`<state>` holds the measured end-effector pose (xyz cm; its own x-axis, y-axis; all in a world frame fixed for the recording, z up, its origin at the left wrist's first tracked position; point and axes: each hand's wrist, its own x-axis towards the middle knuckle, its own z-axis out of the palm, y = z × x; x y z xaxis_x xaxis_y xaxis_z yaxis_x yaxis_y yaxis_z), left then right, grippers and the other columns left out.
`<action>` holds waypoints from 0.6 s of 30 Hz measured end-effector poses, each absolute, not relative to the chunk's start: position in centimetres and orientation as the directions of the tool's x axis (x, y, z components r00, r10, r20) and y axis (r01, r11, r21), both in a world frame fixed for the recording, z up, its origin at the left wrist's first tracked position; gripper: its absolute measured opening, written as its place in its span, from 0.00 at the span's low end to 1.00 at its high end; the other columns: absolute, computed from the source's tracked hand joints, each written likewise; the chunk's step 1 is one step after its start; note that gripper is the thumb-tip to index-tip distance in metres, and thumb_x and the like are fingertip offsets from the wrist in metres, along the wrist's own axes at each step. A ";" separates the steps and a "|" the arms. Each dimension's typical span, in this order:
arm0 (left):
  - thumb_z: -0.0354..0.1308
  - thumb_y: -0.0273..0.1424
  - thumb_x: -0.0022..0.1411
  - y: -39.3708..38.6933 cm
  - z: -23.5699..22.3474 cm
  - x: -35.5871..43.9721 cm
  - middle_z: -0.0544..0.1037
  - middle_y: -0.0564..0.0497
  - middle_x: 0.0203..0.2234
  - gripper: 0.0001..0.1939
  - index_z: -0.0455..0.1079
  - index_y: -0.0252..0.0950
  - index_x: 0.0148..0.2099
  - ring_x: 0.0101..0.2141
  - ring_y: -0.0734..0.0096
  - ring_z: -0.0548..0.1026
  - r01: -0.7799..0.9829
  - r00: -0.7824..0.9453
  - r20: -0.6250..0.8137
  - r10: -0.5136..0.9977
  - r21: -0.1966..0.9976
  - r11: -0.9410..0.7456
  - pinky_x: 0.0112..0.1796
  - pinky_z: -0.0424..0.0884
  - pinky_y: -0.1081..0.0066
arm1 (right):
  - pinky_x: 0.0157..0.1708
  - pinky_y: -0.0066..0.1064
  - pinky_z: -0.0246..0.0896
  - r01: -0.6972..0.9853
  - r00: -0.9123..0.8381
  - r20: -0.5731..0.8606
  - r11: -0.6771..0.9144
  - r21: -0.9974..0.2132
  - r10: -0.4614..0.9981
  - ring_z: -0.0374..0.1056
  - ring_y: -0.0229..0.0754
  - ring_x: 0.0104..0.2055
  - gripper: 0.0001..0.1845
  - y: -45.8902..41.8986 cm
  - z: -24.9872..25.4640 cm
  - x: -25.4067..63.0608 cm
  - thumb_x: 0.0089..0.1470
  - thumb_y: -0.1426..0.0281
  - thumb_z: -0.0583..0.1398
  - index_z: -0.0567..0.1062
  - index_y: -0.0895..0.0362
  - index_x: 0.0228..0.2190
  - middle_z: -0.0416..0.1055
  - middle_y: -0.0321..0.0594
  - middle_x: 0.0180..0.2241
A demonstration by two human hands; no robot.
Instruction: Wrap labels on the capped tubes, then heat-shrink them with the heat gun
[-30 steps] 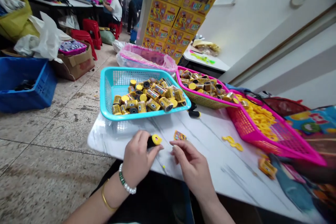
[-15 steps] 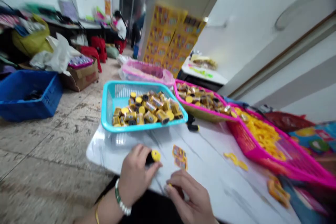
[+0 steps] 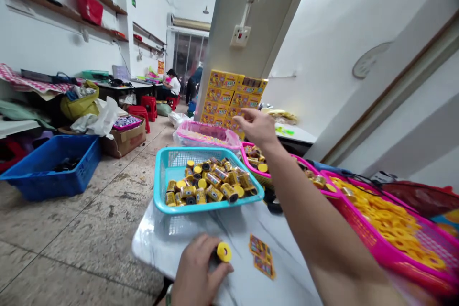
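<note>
My left hand (image 3: 199, 270) is closed around a small black cylinder with a round yellow cap (image 3: 224, 252), low over the near edge of the table. Stretched far forward, my right hand (image 3: 260, 126) is raised above the baskets, in front of the stacked boxes. Its fingers are curled towards the thumb; whether anything is between them cannot be made out. Two printed stickers or cards (image 3: 262, 256) lie on the tabletop right of my left hand. Beyond it, a turquoise basket (image 3: 210, 209) holds many yellow-and-black printed cylinders.
A pink plastic-lined basket (image 3: 186, 129) stands behind the turquoise one. At right are a pink basket of cylinders (image 3: 251, 166) and another pink basket (image 3: 362, 229) with yellow rings. Yellow printed boxes (image 3: 218, 98) are stacked by the pillar. A blue crate (image 3: 53, 181) sits left; a person (image 3: 174, 85) sits far off.
My right hand has left the space beside the left hand, where it pinched something small and yellow, and extended forward. My left hand keeps the capped cylinder. The view has tilted up.
</note>
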<state>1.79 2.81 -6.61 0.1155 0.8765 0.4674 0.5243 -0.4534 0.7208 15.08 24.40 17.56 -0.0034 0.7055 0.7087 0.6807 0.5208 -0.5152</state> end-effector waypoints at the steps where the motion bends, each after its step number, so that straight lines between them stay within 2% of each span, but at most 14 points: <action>1: 0.69 0.26 0.52 2.6 -6.0 1.7 0.80 0.48 0.35 0.16 0.74 0.38 0.45 0.36 0.63 0.78 0.510 0.114 0.445 0.888 0.741 -0.436 0.37 0.76 0.66 | 0.34 0.38 0.69 0.591 -0.025 0.653 0.538 -0.601 0.757 0.73 0.44 0.31 0.19 23.3 16.8 15.3 0.52 0.61 0.65 0.80 0.61 0.41 0.78 0.44 0.31; 3: 0.71 0.27 0.51 2.4 -5.0 1.6 0.81 0.48 0.36 0.16 0.75 0.37 0.43 0.37 0.62 0.77 0.504 0.148 0.425 0.893 0.744 -0.438 0.39 0.75 0.64 | 0.27 0.32 0.66 0.439 -0.132 0.542 0.539 -0.719 0.830 0.70 0.38 0.25 0.17 19.1 14.4 16.0 0.54 0.59 0.63 0.81 0.59 0.39 0.77 0.40 0.28; 5: 0.71 0.27 0.51 2.4 -4.5 1.5 0.80 0.48 0.37 0.15 0.76 0.37 0.42 0.38 0.61 0.76 0.526 0.180 0.394 0.901 0.736 -0.427 0.40 0.74 0.63 | 0.24 0.29 0.62 0.429 -0.231 0.430 0.488 -0.760 0.873 0.66 0.35 0.21 0.14 13.5 11.7 16.8 0.53 0.59 0.64 0.82 0.57 0.31 0.75 0.37 0.24; 7: 0.71 0.27 0.52 2.5 -4.5 1.4 0.79 0.48 0.35 0.13 0.76 0.36 0.41 0.37 0.61 0.76 0.551 0.199 0.355 0.914 0.731 -0.404 0.39 0.73 0.63 | 0.20 0.28 0.58 0.484 -0.308 0.203 0.337 -0.807 0.929 0.62 0.34 0.18 0.15 8.3 8.9 17.4 0.54 0.58 0.63 0.81 0.57 0.27 0.70 0.34 0.17; 10: 0.70 0.27 0.52 2.6 -4.5 1.3 0.76 0.50 0.32 0.12 0.77 0.37 0.41 0.36 0.62 0.74 0.567 0.220 0.322 0.921 0.726 -0.389 0.37 0.71 0.64 | 0.21 0.28 0.54 0.540 -0.230 -0.044 0.090 -0.837 0.972 0.60 0.35 0.19 0.15 3.9 4.6 17.7 0.54 0.57 0.62 0.82 0.55 0.31 0.67 0.33 0.17; 13: 0.70 0.28 0.53 2.5 -4.5 1.4 0.76 0.50 0.32 0.12 0.77 0.37 0.41 0.36 0.63 0.74 0.564 0.225 0.318 0.921 0.728 -0.389 0.37 0.71 0.65 | 0.24 0.28 0.54 0.490 -0.181 -0.166 -0.057 -0.870 0.969 0.58 0.35 0.22 0.16 3.8 1.1 17.9 0.53 0.55 0.62 0.80 0.56 0.31 0.65 0.32 0.18; 18: 0.72 0.28 0.51 2.5 -4.4 1.4 0.76 0.51 0.32 0.15 0.77 0.36 0.42 0.36 0.63 0.73 0.564 0.226 0.329 0.917 0.723 -0.399 0.37 0.70 0.65 | 0.21 0.25 0.49 0.228 -0.272 -0.296 -0.238 -0.944 0.916 0.54 0.31 0.20 0.21 5.4 -1.2 18.3 0.49 0.51 0.66 0.73 0.57 0.27 0.65 0.30 0.20</action>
<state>1.42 2.48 -4.37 0.2261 0.9168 0.3293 0.5636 -0.3988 0.7234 18.32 5.38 -1.17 -0.2720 0.9157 -0.2959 0.2276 -0.2376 -0.9443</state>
